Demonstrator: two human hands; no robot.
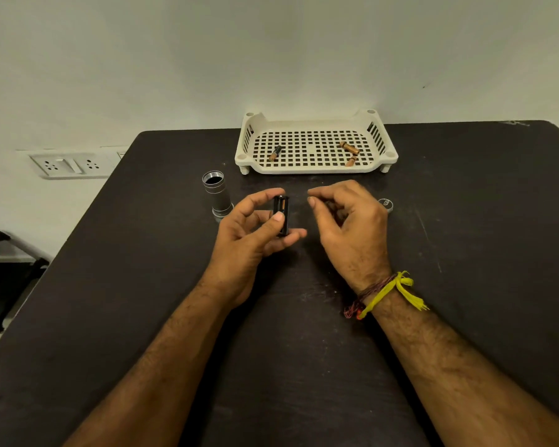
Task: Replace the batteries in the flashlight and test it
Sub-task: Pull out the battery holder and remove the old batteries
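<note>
My left hand (255,227) grips a black battery holder (281,214) upright between thumb and fingers, with a copper-topped battery showing in it. My right hand (342,217) hovers just to its right, fingers curled and pinched together; whether anything is in them I cannot see. The grey flashlight body (217,195) stands on the dark table (465,221) left of my left hand, its threaded open end up. The tail cap (386,204) lies on the table behind my right hand. Three batteries (349,148) lie in the white perforated tray (317,169).
The tray stands at the table's far edge against the wall. A wall socket plate (71,164) is off the left side. A dark chair (4,279) stands beside the table's left edge.
</note>
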